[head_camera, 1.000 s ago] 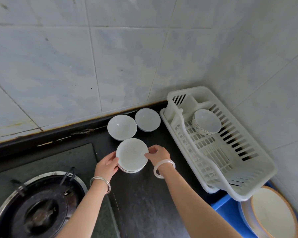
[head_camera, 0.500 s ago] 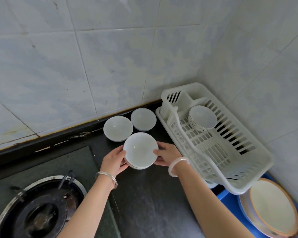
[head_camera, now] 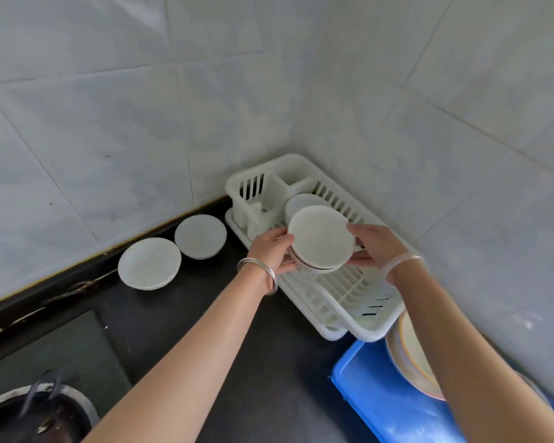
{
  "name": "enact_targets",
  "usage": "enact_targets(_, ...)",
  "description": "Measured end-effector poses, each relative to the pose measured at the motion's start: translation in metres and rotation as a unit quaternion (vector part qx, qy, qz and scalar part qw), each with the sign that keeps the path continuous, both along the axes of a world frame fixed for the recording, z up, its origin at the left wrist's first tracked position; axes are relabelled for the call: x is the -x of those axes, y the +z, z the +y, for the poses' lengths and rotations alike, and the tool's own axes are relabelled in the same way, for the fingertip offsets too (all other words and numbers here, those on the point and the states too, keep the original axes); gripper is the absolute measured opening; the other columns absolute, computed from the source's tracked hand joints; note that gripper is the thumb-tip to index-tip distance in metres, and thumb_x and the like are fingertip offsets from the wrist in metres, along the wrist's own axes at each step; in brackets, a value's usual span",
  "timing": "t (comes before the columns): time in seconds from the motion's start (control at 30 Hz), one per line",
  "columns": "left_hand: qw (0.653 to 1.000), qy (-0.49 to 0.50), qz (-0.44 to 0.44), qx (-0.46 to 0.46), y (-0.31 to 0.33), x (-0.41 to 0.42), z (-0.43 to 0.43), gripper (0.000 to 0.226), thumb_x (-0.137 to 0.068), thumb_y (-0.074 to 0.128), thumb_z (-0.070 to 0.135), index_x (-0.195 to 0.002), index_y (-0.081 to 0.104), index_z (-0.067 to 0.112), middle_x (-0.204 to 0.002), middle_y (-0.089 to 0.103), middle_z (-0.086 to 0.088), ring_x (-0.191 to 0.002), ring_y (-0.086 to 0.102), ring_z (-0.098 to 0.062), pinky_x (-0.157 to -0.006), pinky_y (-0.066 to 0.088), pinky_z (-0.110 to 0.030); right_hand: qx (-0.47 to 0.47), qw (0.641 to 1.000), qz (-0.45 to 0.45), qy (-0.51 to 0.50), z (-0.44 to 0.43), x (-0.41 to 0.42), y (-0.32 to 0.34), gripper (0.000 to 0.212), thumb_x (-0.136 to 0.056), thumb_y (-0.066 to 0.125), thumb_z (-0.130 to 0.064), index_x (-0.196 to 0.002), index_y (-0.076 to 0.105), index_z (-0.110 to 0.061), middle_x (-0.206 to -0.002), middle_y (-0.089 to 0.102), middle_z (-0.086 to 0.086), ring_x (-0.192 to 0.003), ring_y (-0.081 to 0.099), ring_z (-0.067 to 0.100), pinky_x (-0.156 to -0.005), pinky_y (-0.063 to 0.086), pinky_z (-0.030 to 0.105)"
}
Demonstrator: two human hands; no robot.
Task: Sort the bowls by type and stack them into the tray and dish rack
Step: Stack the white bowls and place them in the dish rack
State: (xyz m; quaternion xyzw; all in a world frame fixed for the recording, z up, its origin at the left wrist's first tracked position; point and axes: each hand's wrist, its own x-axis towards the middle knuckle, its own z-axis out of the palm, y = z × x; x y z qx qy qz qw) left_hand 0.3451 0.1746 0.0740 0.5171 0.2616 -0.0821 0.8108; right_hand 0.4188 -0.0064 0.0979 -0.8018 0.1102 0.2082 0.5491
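A small stack of white bowls (head_camera: pixel 320 241) hangs in the air over the white dish rack (head_camera: pixel 359 302). My left hand (head_camera: pixel 274 249) grips its left rim and my right hand (head_camera: pixel 373 246) grips its right side. Just behind the stack, a white bowl (head_camera: pixel 298 199) sits in the rack, mostly hidden. Two more white bowls stand on the dark counter by the wall: one (head_camera: pixel 149 263) to the left and one (head_camera: pixel 200 236) closer to the rack. A blue tray (head_camera: pixel 375 394) lies at the lower right and holds plates (head_camera: pixel 411 356) partly hidden by my right arm.
The rack fills the corner where two tiled walls meet. A gas burner (head_camera: pixel 36 414) sits at the lower left. The dark counter (head_camera: pixel 237 362) stretches between the burner and the tray.
Both hands lifted the stack of bowls off the counter and carried it right, from beside the two loose bowls to over the dish rack.
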Motion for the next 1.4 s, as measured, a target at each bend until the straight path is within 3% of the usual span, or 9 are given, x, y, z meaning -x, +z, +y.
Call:
enact_targets(0.13, 0.998, -0.053, 0.010, -0.038, -0.008, -0.033, -0.043, 0.019, -0.090, 0.049, 0.006, -0.098, 0.062, 0.017, -0.099, 0.058, -0.005, -0.102, 0.061, -0.031, -0.060, 0.056, -0.028, 0.053, 0.998, 0.005, -0.045, -0.038, -0.024, -0.009, 0.030, -0.087, 0.056, -0.038, -0.074, 0.064, -0.012, -0.077, 0.068, 0.006, -0.062, 0.066, 0.017, -0.051, 0.055, 0.026)
enact_targets(0.3, 0.991, -0.098, 0.069, -0.057, -0.027, -0.061, -0.085, 0.035, -0.090, 0.044, -0.003, -0.123, 0.052, 0.002, -0.127, 0.054, -0.018, -0.114, 0.054, -0.038, -0.082, 0.053, -0.047, 0.116, 0.991, 0.038, -0.054, -0.068, -0.044, -0.039, 0.044, -0.082, 0.054, -0.050, -0.079, 0.064, -0.008, -0.090, 0.072, 0.019, -0.085, 0.068, 0.034, -0.086, 0.055, 0.048)
enact_targets(0.5, 0.978, -0.146, 0.130, -0.078, -0.045, -0.082, -0.099, 0.032, -0.092, 0.038, -0.008, -0.120, 0.050, 0.001, -0.086, 0.054, -0.013, -0.073, 0.055, -0.030, -0.068, 0.052, -0.040, 0.189, 0.981, 0.039, -0.005, -0.077, -0.058, -0.061, 0.048, -0.087, 0.043, -0.055, -0.103, 0.057, -0.012, -0.119, 0.063, 0.016, -0.110, 0.058, 0.033, -0.100, 0.045, 0.048)
enact_targets(0.6, 0.973, -0.152, 0.140, -0.105, -0.050, -0.089, -0.102, 0.035, -0.093, 0.036, -0.009, -0.125, 0.046, -0.005, -0.106, 0.060, -0.021, -0.092, 0.061, -0.039, -0.086, 0.050, -0.052, 0.234, 0.971, 0.028, 0.029, -0.076, -0.060, -0.065, 0.054, -0.092, 0.034, -0.052, -0.114, 0.058, -0.009, -0.109, 0.063, 0.014, -0.100, 0.059, 0.031, -0.095, 0.047, 0.047)
enact_targets(0.7, 0.971, -0.151, 0.151, -0.111, -0.055, -0.094, -0.104, 0.034, -0.091, 0.036, -0.010, -0.123, 0.047, -0.005, -0.128, 0.053, -0.025, -0.112, 0.056, -0.042, -0.090, 0.049, -0.054, 0.257, 0.966, 0.019, 0.035, -0.075, -0.061, -0.067, 0.060, -0.094, 0.029, -0.053, -0.117, 0.057, -0.005, -0.107, 0.063, 0.016, -0.097, 0.058, 0.031, -0.089, 0.046, 0.040)
enact_targets(0.87, 0.970, -0.153, 0.157, -0.104, -0.062, -0.094, -0.109, 0.036, -0.092, 0.038, -0.009, -0.126, 0.047, -0.004, -0.131, 0.052, -0.024, -0.109, 0.057, -0.039, -0.084, 0.050, -0.047, 0.308, 0.949, 0.015, 0.070, -0.075, -0.063, -0.070, 0.054, -0.096, 0.032, -0.049, -0.116, 0.057, -0.005, -0.106, 0.065, 0.015, -0.085, 0.057, 0.026, -0.076, 0.042, 0.033)
enact_targets(1.03, 0.970, -0.161, 0.147, -0.108, -0.068, -0.094, -0.106, 0.042, -0.088, 0.039, -0.014, -0.128, 0.047, -0.001, -0.134, 0.048, -0.023, -0.118, 0.052, -0.039, -0.083, 0.053, -0.044, 0.317, 0.942, 0.010, 0.109, -0.079, -0.063, -0.069, 0.039, -0.096, 0.038, -0.036, -0.110, 0.059, -0.006, -0.100, 0.067, 0.019, -0.090, 0.065, 0.034, -0.087, 0.053, 0.047)
enact_targets(1.2, 0.969, -0.171, 0.108, -0.139, -0.070, -0.093, -0.108, 0.044, -0.089, 0.037, -0.010, -0.127, 0.052, 0.006, -0.130, 0.052, -0.018, -0.112, 0.053, -0.037, -0.084, 0.053, -0.041, 0.391, 0.909, -0.034, 0.142, -0.079, -0.060, -0.074, 0.033, -0.095, 0.040, -0.036, -0.103, 0.058, -0.010, -0.085, 0.059, 0.006, -0.076, 0.055, 0.025, -0.069, 0.041, 0.032)
enact_targets(1.4, 0.940, -0.236, 0.066, -0.238, -0.069, -0.092, -0.105, 0.040, -0.087, 0.041, 0.001, -0.125, 0.053, 0.007, -0.120, 0.058, -0.020, -0.104, 0.058, -0.035, -0.091, 0.052, -0.047, 0.413, 0.897, -0.058, 0.147, -0.076, -0.054, -0.076, 0.038, -0.095, 0.039, -0.036, -0.122, 0.052, -0.013, -0.109, 0.063, 0.011, -0.094, 0.059, 0.028, -0.076, 0.041, 0.033)
